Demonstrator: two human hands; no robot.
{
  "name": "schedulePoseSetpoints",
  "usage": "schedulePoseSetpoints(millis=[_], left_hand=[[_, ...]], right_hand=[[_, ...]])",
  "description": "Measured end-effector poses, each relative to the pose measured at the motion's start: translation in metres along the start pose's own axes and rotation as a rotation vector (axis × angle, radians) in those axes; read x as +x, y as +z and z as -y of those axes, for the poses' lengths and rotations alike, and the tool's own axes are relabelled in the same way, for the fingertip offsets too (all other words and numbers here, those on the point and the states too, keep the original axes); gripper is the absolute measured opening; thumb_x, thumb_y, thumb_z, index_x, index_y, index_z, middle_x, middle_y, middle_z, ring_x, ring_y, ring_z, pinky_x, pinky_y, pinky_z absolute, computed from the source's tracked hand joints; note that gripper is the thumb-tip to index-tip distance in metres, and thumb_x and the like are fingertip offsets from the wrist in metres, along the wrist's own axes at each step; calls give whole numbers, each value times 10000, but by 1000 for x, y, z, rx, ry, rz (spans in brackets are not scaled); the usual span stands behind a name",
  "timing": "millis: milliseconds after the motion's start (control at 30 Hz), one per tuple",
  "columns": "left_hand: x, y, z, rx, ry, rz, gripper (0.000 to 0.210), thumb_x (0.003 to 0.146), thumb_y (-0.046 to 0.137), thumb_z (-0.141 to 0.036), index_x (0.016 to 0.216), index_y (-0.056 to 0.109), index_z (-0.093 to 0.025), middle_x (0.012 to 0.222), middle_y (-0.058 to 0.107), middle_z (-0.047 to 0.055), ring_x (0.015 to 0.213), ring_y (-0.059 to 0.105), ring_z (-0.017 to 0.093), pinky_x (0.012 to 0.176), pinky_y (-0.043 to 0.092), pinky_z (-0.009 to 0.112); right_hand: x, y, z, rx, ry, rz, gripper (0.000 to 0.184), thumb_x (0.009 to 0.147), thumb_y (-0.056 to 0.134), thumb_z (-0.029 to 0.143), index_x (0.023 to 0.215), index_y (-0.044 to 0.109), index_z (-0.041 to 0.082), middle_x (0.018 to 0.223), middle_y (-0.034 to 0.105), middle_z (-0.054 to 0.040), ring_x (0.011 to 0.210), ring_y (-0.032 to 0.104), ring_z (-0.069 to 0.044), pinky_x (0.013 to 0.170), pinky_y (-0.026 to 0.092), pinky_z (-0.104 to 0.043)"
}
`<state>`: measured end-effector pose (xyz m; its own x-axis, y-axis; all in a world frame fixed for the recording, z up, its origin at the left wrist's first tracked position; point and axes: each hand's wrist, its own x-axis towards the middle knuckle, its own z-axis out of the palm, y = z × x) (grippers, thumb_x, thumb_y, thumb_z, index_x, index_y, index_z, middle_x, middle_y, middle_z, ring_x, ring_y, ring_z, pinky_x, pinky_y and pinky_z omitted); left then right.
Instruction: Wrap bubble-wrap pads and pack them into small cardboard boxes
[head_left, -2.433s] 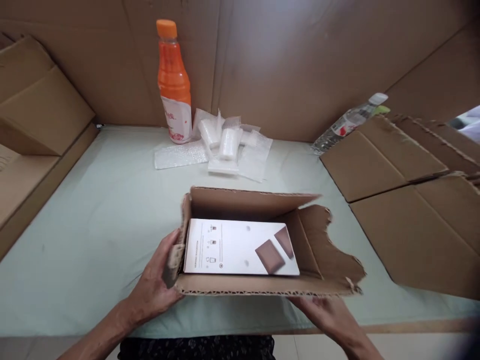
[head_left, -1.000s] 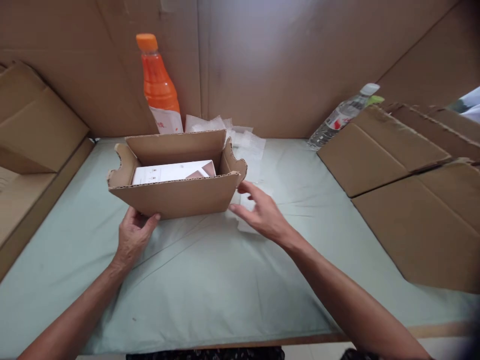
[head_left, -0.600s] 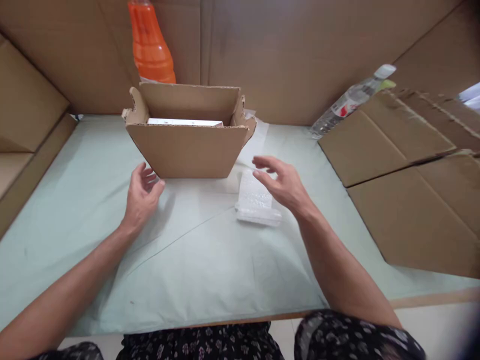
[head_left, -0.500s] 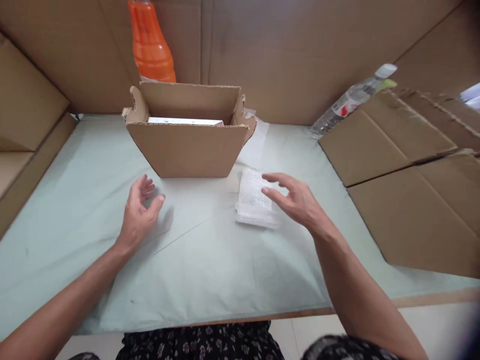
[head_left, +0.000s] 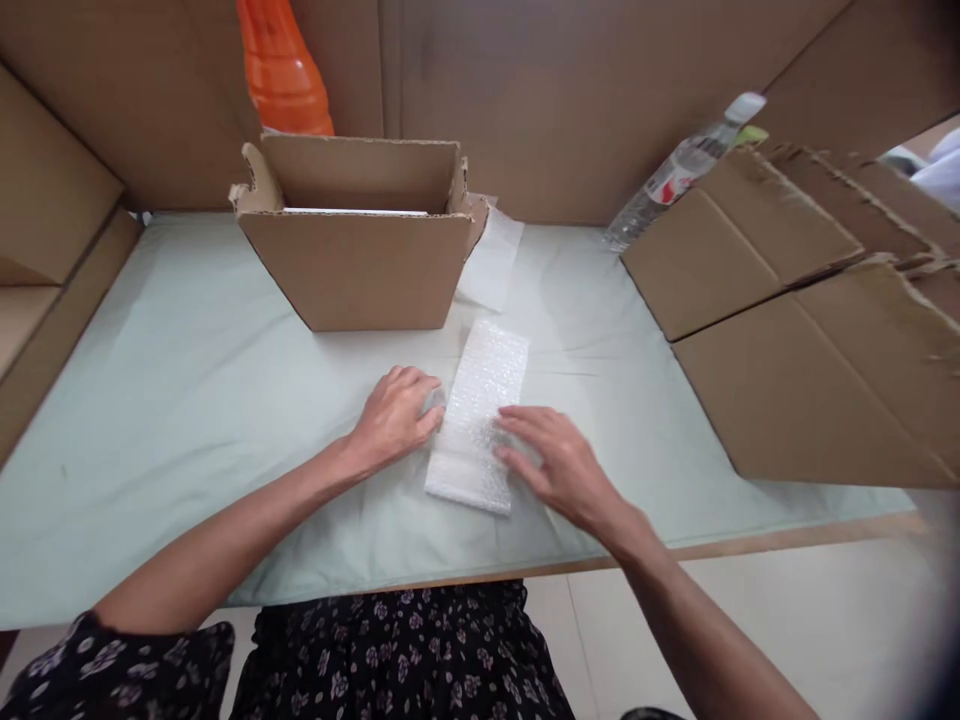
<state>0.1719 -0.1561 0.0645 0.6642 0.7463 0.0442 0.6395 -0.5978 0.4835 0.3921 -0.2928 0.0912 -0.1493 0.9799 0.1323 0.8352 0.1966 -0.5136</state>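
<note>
On the head view I've got a long white-clear strip of bubble wrap [head_left: 484,375] lying flat near the front edge of the worktop [head_left: 187,400], probably so both hands can reach it. Left hand [head_left: 394,412] is curled at its left side; can't tell if those fingers pinch anything. Right hand [head_left: 559,460] has its fingers loosely spread at the other side. The open brown cardboard box [head_left: 367,272] sits farther back, likely for elbow room. Red-and-white label [head_left: 670,186] on the clear plastic bottle [head_left: 703,152]: unreadable.
</note>
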Motion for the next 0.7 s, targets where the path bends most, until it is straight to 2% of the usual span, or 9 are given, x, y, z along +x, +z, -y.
schedulePoseSetpoints(millis=[133,200,267,333,367,433,533,633,700], left_hand=[[19,11,-21,85,-22,50,309,882,623,-257,1174,626,-159,1116,679,145,1097,605,321,943,488,456],[24,15,-30,110,-19,93,313,884,583,-191,1195,607,-158,1081,692,140,1063,629,312,916,484,440],[27,16,-37,121,-9,134,318,892,506,-121,1191,603,-172,1009,712,115,983,661,289,876,487,422],[25,16,-41,123,-1,154,357,881,443,-66,1171,609,-193,949,722,87,900,678,266,832,493,403],[22,14,-42,121,3,157,375,871,430,-54,1161,613,-203,933,724,74,875,682,256,815,497,391],[9,8,-38,114,6,142,406,859,436,-61,1189,611,-221,946,730,58,882,688,241,812,507,374],[-26,-6,-17,65,3,-36,462,886,458,-124,1322,573,-226,970,734,45,897,689,215,850,523,357],[-65,-18,15,16,-93,-234,455,911,484,-195,1356,576,-217,868,711,17,784,668,189,812,532,336],[-81,-22,35,12,-191,-236,435,906,513,-225,1333,595,-210,808,683,1,724,644,183,768,528,329]], right_hand=[[-14,19,10,127,-287,228,240,966,635,360,1138,757,247,1326,705,-78,1292,599,-294,1064,484,-537],[-12,17,2,206,-226,144,258,988,604,368,1166,747,248,1290,723,-77,1258,626,-269,1063,493,-514],[-1,9,-11,215,-52,-45,265,998,576,366,1163,747,249,1235,743,-90,1185,668,-266,1037,511,-512],[14,-1,-18,238,50,-145,230,982,588,366,1064,767,246,1132,772,-88,1095,703,-264,1002,526,-501],[21,-5,-18,293,36,-94,214,973,601,370,998,771,243,1073,783,-77,1046,717,-253,976,539,-476],[30,-13,-6,476,-90,198,199,962,629,374,935,765,231,989,791,-47,961,731,-213,907,563,-396],[29,-17,21,658,-287,601,202,956,658,368,1062,750,223,1028,790,-30,957,726,-176,898,556,-335],[26,-12,38,677,-336,631,245,954,667,357,1154,722,226,1108,779,-36,1016,714,-176,967,535,-349],[31,-1,40,607,-291,551,231,968,649,334,1158,718,223,1131,772,-43,1047,710,-185,986,536,-368]])
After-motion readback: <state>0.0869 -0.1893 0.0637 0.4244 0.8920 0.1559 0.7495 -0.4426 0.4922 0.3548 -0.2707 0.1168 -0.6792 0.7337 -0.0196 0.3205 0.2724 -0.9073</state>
